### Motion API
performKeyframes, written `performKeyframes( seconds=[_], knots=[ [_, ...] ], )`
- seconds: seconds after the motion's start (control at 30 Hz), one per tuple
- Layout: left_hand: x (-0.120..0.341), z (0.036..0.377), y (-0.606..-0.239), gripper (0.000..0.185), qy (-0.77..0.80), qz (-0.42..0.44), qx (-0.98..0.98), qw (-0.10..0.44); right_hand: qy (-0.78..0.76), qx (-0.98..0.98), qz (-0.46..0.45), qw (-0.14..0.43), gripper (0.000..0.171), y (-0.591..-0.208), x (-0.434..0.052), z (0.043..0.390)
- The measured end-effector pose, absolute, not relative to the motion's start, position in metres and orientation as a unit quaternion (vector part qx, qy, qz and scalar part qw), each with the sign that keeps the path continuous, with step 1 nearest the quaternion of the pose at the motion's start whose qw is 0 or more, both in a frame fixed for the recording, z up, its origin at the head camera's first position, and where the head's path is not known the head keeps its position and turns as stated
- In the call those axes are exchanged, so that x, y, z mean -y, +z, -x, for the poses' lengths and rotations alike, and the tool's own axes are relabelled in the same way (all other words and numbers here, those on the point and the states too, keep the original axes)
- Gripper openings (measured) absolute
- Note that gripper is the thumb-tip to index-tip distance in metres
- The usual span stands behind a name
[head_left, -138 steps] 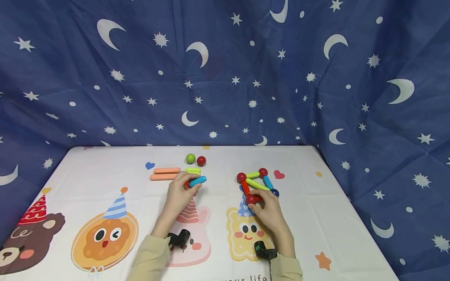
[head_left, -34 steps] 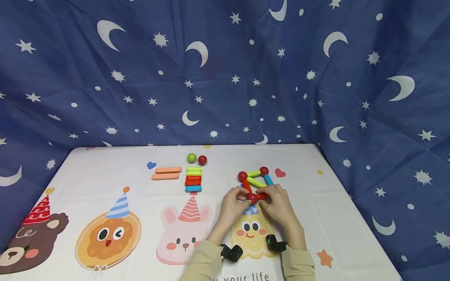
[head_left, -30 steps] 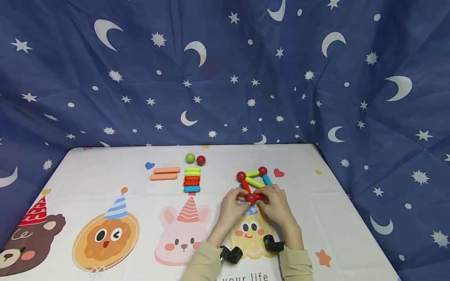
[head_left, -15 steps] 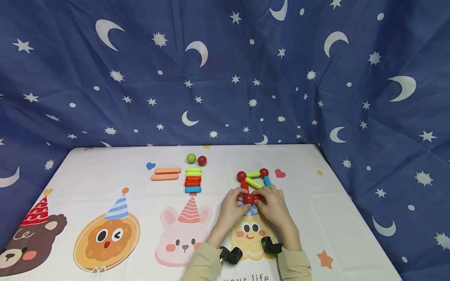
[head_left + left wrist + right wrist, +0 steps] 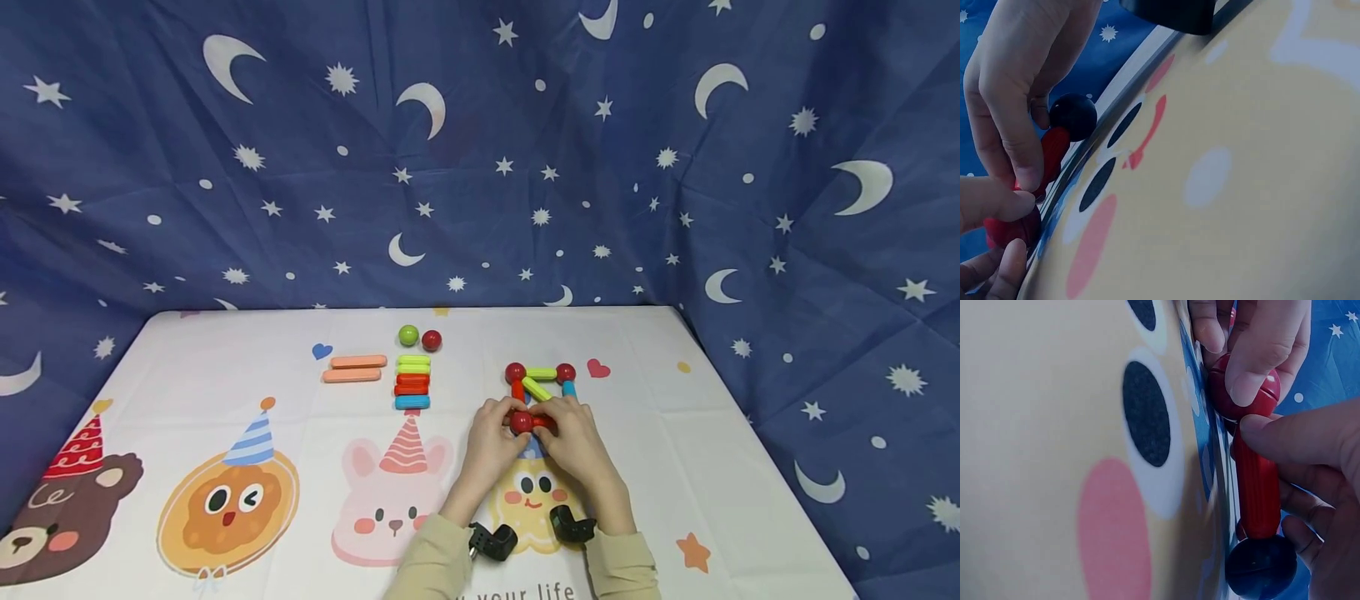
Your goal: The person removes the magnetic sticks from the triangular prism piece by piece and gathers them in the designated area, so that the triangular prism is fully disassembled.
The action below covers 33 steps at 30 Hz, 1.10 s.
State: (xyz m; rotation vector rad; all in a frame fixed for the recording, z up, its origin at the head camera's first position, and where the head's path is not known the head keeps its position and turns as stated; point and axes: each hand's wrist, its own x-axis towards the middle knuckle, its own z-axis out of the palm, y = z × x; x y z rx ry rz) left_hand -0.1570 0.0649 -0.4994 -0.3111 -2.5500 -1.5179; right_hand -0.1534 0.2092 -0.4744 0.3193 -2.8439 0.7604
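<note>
My left hand point(image 5: 489, 446) pinches a red ball point(image 5: 521, 422) between thumb and fingers at the near left corner of a magnetic stick-and-ball frame. Beside it, my right hand point(image 5: 579, 446) pinches the red rod point(image 5: 1257, 494) that joins this ball to a dark blue ball point(image 5: 1260, 567). The blue ball is hidden behind the right hand in the head view. At the frame's far side, a red ball point(image 5: 515, 373) and another red ball point(image 5: 566, 373) join through a lime rod point(image 5: 541, 373). A lime diagonal rod point(image 5: 536, 388), a red side rod point(image 5: 518, 392) and a blue side rod point(image 5: 569, 389) show partly.
Left of the frame lies a column of short rods: lime point(image 5: 413, 360), red point(image 5: 412, 389) and blue point(image 5: 412, 402). Two long orange rods point(image 5: 352, 376) lie further left. A green ball point(image 5: 408, 335) and a loose red ball point(image 5: 431, 340) sit behind. A starry curtain point(image 5: 480, 167) stands at the table's back edge.
Several seconds ago my left hand held a blue rod by the column; that rod now lies there. Over the last second both hands shifted the near red ball and rod leftward, squaring the frame.
</note>
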Motion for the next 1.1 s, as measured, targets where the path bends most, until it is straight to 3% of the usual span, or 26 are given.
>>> performKeyframes(
  seconds=[0.47,1.1],
  knots=[
    [-0.060,0.162,-0.500,0.031,-0.521,0.119,0.843,0.057,0.254,0.955,-0.120,0.099,0.017,-0.474,-0.210,0.154],
    [-0.037,0.166,-0.495,0.034,-0.623,0.139,0.765,-0.084,0.241,0.957,-0.128,0.096,0.018,-0.476,-0.210,0.154]
  ],
)
